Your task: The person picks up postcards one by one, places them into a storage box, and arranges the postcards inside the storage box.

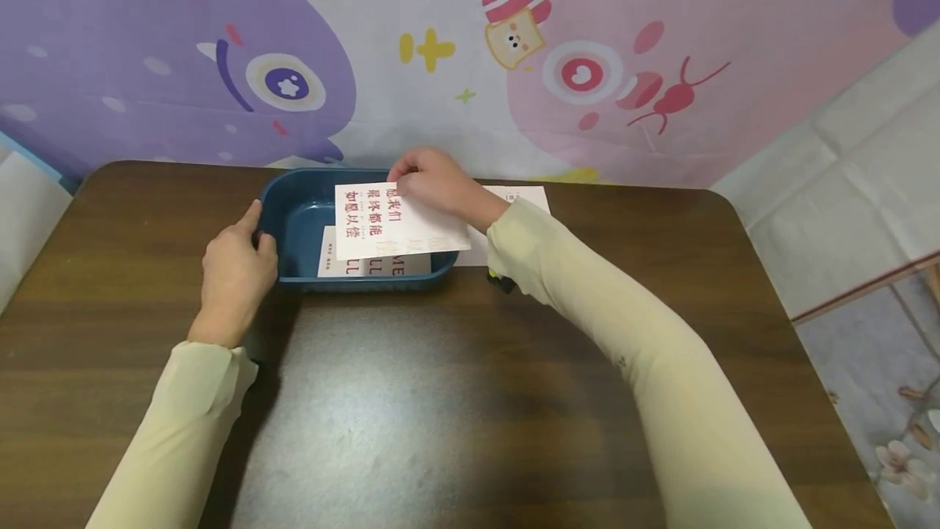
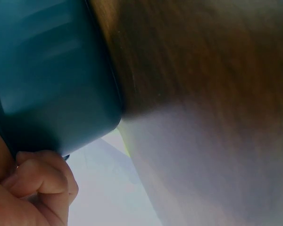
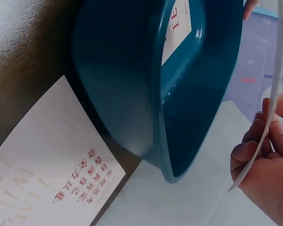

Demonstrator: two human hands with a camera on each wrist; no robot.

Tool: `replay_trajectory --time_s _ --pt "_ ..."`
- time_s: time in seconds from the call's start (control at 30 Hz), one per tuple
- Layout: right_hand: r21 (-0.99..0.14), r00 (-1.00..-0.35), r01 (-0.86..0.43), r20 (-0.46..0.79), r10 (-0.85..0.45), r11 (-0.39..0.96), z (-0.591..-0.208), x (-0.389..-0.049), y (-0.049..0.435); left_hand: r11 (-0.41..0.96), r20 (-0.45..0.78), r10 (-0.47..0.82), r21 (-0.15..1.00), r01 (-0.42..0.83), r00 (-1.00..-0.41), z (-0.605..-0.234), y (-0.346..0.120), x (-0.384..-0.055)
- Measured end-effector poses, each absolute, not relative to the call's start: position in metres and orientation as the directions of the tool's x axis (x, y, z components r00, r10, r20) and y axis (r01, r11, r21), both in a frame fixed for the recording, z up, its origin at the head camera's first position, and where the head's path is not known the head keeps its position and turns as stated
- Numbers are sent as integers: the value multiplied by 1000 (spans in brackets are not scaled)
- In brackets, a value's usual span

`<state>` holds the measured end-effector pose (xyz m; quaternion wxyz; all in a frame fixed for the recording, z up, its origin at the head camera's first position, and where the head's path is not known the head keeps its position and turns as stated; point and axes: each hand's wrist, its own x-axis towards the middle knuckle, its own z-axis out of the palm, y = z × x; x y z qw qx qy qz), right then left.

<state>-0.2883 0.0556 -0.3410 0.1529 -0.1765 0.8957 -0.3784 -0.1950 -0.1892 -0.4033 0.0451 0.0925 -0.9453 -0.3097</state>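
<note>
My right hand [image 1: 435,184] pinches a white card [image 1: 360,227] with red Chinese characters near its top edge. The card hovers over a dark blue plastic basin [image 1: 294,278], tilted, and covers part of its inside. In the right wrist view this card [image 3: 273,94] appears nearly edge-on between thumb and fingers. Another printed card [image 1: 334,258] lies inside the basin, partly hidden. At the basin's left rim, my left hand [image 1: 238,268] holds on, its fingers curled against the outer wall in the left wrist view.
On the table [image 1: 441,398], right of the basin, lies a further printed card [image 3: 61,165], partly behind my right forearm. A small black-and-yellow item [image 1: 502,281] shows under the right sleeve. Behind the table's back edge hangs a cartoon-printed cloth [image 1: 441,121].
</note>
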Motion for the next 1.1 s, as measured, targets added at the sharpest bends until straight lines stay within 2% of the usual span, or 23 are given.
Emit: replay_trajectory --time_s 0.27,0.9,1.1 --pt "-736 -890 -212 -126 -438 643 -344 -289 42 789 7 -208 592 -164 -978 -402 -191 -196" --pt "-726 -885 -194 -160 -437 659 -358 -292 23 790 60 -209 599 -133 -976 -402 -192 -196" --pt "-733 -883 -192 -162 -442 652 -367 -292 21 788 43 -212 599 -145 -976 -402 -190 -195"
